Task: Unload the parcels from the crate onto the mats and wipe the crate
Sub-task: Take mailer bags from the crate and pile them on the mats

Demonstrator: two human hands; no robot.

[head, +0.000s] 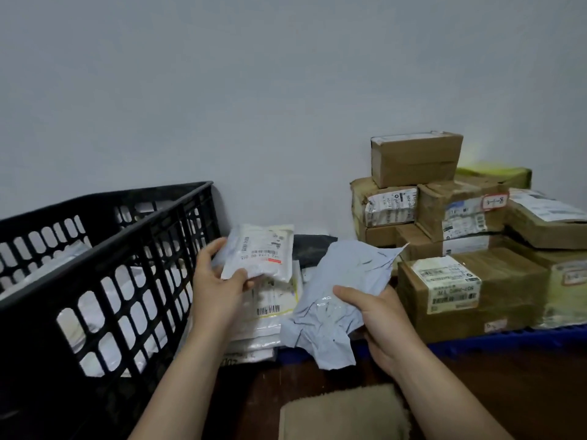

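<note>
A black lattice crate (104,249) stands at the left, with pale bagged parcels showing through its holes. My left hand (216,287) grips a small white padded parcel (259,252) with a printed label, held just right of the crate. My right hand (378,319) grips a crumpled pale blue-grey bag parcel (336,296). Both parcels hang above a pile of flat white bag parcels (270,315) lying on a blue mat (508,336).
Brown cardboard boxes (451,236) are stacked against the wall at the right on the blue mat. A beige cloth (343,414) lies on the dark wooden floor at the bottom. A dark bag (311,246) lies behind the white pile.
</note>
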